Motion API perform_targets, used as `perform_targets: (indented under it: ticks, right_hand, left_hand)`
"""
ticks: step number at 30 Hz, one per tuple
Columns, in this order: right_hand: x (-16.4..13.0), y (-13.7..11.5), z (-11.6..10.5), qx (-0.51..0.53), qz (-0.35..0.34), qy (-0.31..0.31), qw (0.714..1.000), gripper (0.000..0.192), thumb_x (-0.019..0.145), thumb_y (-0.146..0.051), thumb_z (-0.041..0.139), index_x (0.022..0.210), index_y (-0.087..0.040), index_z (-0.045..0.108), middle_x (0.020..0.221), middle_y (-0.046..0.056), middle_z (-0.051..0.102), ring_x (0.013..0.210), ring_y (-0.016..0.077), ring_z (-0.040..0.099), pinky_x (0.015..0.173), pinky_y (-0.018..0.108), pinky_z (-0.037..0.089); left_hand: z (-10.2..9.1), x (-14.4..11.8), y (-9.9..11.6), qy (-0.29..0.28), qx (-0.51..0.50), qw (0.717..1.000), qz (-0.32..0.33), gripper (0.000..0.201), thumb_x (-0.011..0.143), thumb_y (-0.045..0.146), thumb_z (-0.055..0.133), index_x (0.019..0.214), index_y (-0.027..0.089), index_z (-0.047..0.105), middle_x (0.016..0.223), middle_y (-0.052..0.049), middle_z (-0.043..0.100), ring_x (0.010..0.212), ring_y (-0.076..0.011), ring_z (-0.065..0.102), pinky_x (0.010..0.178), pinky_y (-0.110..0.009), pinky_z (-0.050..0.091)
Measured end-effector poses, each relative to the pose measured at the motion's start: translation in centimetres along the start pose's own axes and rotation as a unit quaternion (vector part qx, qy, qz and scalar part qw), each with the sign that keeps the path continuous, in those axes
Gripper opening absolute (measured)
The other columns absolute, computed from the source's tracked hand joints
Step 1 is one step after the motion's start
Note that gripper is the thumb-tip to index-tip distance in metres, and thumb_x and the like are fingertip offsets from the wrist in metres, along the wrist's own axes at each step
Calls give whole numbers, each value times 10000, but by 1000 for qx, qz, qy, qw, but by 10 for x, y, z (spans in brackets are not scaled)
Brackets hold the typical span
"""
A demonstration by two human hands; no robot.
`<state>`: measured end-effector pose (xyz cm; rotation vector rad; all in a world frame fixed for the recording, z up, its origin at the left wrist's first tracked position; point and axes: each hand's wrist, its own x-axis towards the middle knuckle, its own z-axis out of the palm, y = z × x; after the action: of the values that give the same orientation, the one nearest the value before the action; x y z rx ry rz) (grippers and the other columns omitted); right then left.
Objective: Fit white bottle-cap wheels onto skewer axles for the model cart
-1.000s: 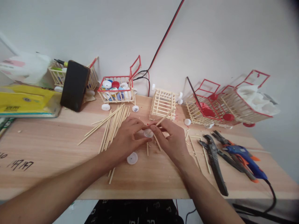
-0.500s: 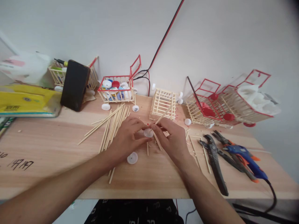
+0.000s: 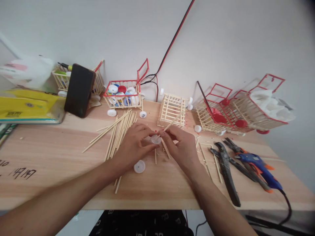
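Both hands meet over the middle of the wooden tabletop (image 3: pixel 49 144). The left hand (image 3: pixel 134 144) is curled, its fingertips pinching a small white bottle cap (image 3: pixel 156 139) held just above the wood. The right hand (image 3: pixel 180 146) is closed round a thin wooden stick (image 3: pixel 172 123), whose near end meets the cap while the rest slants up and away to the right.

Another white cap (image 3: pixel 139 166) lies flat just near of the left hand. To the left, a loose spread of wooden sticks (image 3: pixel 118 132) fans toward the far side. Beyond it stands a red-rimmed stick cart of caps (image 3: pixel 123 93), and straight beyond the hands an unpainted stick basket (image 3: pixel 171 109). A dark phone (image 3: pixel 79 90) leans upright at far left. On the right lie black pliers (image 3: pixel 225 167) and a blue glue gun (image 3: pixel 258 165).
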<state>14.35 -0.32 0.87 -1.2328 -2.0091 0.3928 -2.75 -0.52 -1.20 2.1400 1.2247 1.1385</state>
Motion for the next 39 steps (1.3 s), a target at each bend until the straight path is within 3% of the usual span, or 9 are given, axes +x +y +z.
perform_targets:
  ticks: [20, 33, 39]
  right_hand:
    - [2, 1, 2, -3, 1, -5, 1000, 231, 898, -307, 477, 739, -198, 604, 671, 8, 615, 615, 124, 561, 572, 220, 431]
    - [9, 3, -3, -28, -31, 29, 999, 279, 911, -278, 457, 665, -184, 547, 603, -23, 541, 575, 103, 496, 561, 209, 329]
    - [13, 9, -6, -28, -37, 35, 998, 295, 911, -291, 445, 657, -181, 546, 585, -30, 515, 557, 99, 459, 552, 210, 302]
  left_hand:
    - [2, 0, -2, 6, 11, 1000, 3, 227, 736, 287, 708, 946, 219, 655, 910, -17, 647, 904, -193, 545, 808, -347, 430]
    - [0, 11, 8, 4, 24, 999, 26, 229, 746, 282, 692, 962, 219, 652, 952, -25, 675, 928, -200, 576, 835, -361, 437]
    - [4, 15, 13, 13, 16, 1000, 0, 188, 730, 244, 691, 916, 217, 678, 938, -25, 686, 921, -201, 592, 853, -365, 439]
